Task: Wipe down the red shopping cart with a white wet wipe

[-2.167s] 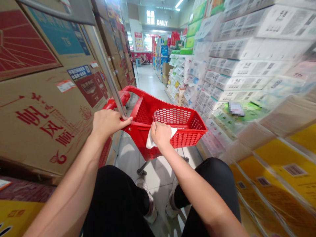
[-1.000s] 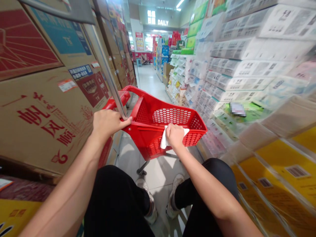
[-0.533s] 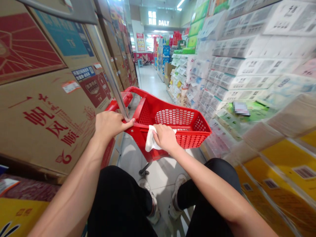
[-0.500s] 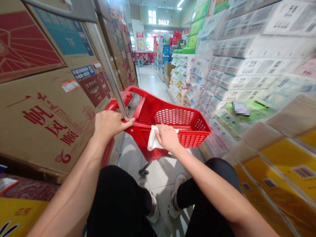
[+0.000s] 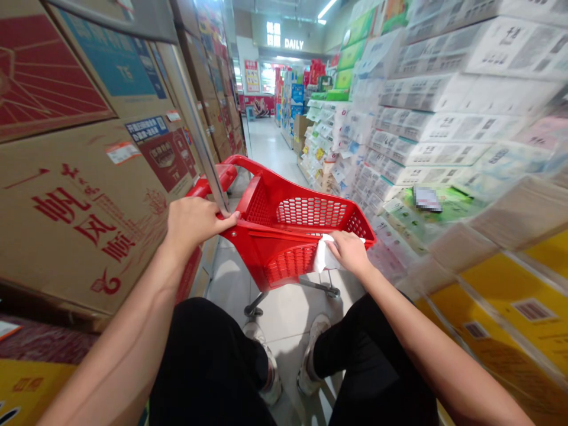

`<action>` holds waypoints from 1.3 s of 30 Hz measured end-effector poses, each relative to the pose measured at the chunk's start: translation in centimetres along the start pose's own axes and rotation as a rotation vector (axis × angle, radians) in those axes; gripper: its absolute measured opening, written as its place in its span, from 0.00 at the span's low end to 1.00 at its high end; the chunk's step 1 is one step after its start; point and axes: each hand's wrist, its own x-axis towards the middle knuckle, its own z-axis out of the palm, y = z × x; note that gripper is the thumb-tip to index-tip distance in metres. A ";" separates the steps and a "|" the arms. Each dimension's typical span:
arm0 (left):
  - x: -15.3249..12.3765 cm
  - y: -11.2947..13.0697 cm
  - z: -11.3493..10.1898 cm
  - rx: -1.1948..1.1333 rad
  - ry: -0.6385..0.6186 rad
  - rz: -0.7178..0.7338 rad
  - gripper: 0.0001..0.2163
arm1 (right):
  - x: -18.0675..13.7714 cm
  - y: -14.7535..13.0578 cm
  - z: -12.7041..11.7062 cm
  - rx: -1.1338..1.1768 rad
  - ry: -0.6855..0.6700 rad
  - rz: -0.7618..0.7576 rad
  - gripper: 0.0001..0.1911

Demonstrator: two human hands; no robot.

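Note:
A red plastic shopping cart [image 5: 255,254] with honeycomb-patterned basket walls stands sideways before my knees. My left hand [image 5: 193,219] is closed round the cart's handle end, its thumb lying along the red rim beside a metal pole [image 5: 197,118]. On the near side rim, toward the basket's front end, my right hand [image 5: 350,248] presses a folded white cloth [image 5: 325,255]. Its fingers curl over the rim, and part of the cloth hangs down outside the wall. The cart basket holds nothing that I can see.
Stacked cardboard cartons [image 5: 84,219] rise close on the left. White packaged paper goods [image 5: 444,130] and yellow wrapped packs [image 5: 501,296] crowd the right side. A tiled aisle [image 5: 270,142] runs ahead. Cart wheels [image 5: 254,310] stand near my shoes [image 5: 308,361].
My right hand has slid the white cloth rightward along the near rim, from the middle toward the basket's front end. My left hand keeps its grip on the cart.

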 end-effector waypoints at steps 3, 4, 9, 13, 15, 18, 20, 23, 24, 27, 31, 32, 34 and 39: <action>0.2 0.1 0.0 0.007 -0.009 -0.010 0.37 | 1.1 -1.1 0.0 -0.012 -0.041 -0.025 0.18; 0.2 0.2 0.0 0.008 -0.014 -0.010 0.37 | 1.7 -1.7 0.0 -0.007 -0.051 -0.032 0.18; 0.4 0.7 0.1 0.014 -0.015 -0.021 0.38 | 5.4 -7.2 0.0 0.064 -0.041 -0.031 0.18; 0.6 1.2 -0.1 -0.001 -0.011 -0.015 0.37 | 8.2 -12.3 -0.4 0.131 0.003 -0.034 0.18; 0.6 1.4 -0.2 -0.004 -0.008 -0.010 0.37 | 9.1 -13.9 -0.7 0.151 0.027 -0.032 0.16; 0.7 1.5 -0.2 0.010 -0.002 -0.015 0.37 | 9.8 -14.8 -1.1 0.176 0.015 -0.040 0.15; 0.8 1.6 -0.1 0.021 0.002 -0.020 0.37 | 9.9 -14.8 -1.2 0.192 0.000 -0.044 0.15; 0.9 2.1 0.0 0.029 0.001 -0.024 0.37 | 10.0 -14.5 -1.2 0.203 0.004 -0.040 0.14; 1.0 2.2 0.0 0.030 0.002 -0.025 0.37 | 10.1 -14.4 -1.2 0.203 0.007 -0.040 0.14; 1.2 2.9 0.0 0.029 0.011 -0.025 0.37 | 10.3 -14.2 -1.3 0.209 0.009 -0.047 0.13; 1.4 3.6 0.0 0.001 0.021 -0.017 0.37 | 10.1 -13.5 -1.7 0.254 0.020 -0.074 0.16; 1.4 3.7 0.0 -0.009 0.027 -0.013 0.37 | 9.9 -13.1 -1.7 0.262 0.024 -0.075 0.17; 1.3 3.9 0.0 -0.025 0.036 -0.006 0.37 | 9.3 -12.2 -1.7 0.258 0.027 -0.059 0.18; 1.3 3.4 0.1 -0.007 0.018 0.004 0.36 | 6.8 -8.3 -0.7 0.162 0.000 -0.014 0.19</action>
